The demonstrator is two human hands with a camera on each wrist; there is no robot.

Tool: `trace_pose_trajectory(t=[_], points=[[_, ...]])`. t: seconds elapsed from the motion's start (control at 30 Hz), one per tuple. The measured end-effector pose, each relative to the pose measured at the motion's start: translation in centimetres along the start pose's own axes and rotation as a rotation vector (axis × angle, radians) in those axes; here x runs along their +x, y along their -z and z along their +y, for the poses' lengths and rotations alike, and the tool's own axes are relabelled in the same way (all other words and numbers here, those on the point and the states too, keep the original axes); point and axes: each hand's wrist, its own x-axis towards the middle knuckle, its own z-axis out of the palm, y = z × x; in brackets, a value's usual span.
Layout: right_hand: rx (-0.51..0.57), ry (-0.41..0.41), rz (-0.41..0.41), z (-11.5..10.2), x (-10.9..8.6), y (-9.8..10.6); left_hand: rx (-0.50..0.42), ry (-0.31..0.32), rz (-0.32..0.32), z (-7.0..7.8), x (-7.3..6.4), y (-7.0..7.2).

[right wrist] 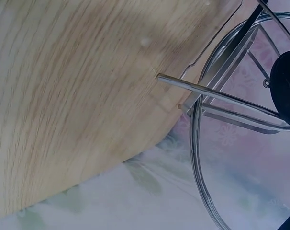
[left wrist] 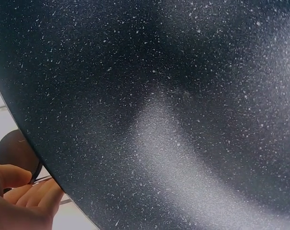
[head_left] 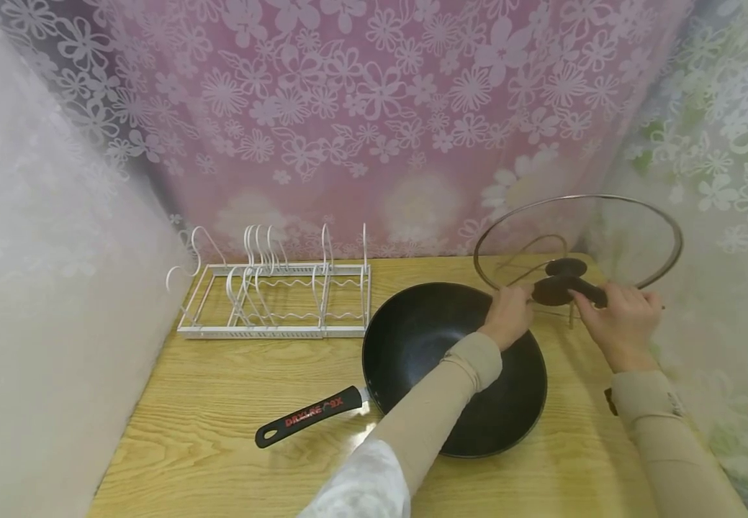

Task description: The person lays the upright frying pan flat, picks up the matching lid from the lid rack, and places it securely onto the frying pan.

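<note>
A large glass lid [head_left: 633, 208] with a metal rim is raised nearly upright at the back right. A dark rounded knob piece [head_left: 551, 291] with a short curved arm shows at its lower middle. My right hand [head_left: 626, 324] grips the end of that arm, its fingers near the rim. The left hand [head_left: 508, 316] reaches across the wok [head_left: 425, 345] and pinches the lid's lower left side. In the left wrist view, thumb and fingers [left wrist: 35, 199] close beside the dark piece. A metal wire stand [right wrist: 221, 98] is behind the lid; whether the lid rests on it I cannot tell.
The wok's black handle [head_left: 309, 416] points to the front left. On the table's left back lies a white wire rack [head_left: 250, 332] with several curved dividers. A pink flowered curtain [head_left: 348, 144] hangs behind the wooden table [head_left: 218, 403], pale cloth [head_left: 736, 288] at the right.
</note>
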Motion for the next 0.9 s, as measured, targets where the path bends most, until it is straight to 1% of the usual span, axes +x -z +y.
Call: trace_pose_trajectory(t=[0.1, 0.27, 0.33, 0.4, 0.5, 0.63, 0.9], points=[[0.032, -0.009, 0.042, -0.09, -0.11, -0.27, 0.0, -0.005, -0.007, -0.03, 0.0, 0.04], [0.07, -0.022, 0.097, -0.11, -0.25, -0.63, -0.028, 0.008, -0.031, -0.06, -0.06, 0.15], [0.082, -0.025, 0.117, -0.09, -0.24, -0.75, -0.021, -0.001, -0.027, -0.13, -0.04, 0.17], [0.092, -0.028, 0.132, -0.12, -0.19, -0.8, 0.0, -0.025, -0.017, -0.19, 0.0, 0.18], [0.101, -0.03, 0.143, -0.22, -0.11, -0.85, 0.033, -0.055, 0.003, -0.21, 0.04, 0.28], [0.108, -0.043, 0.157, -0.49, 0.04, -0.77, 0.045, -0.067, 0.014, -0.22, 0.04, 0.45], [0.097, -0.103, 0.187, -1.0, 0.67, -0.28, 0.011, -0.053, -0.026, -0.26, -0.06, 0.52]])
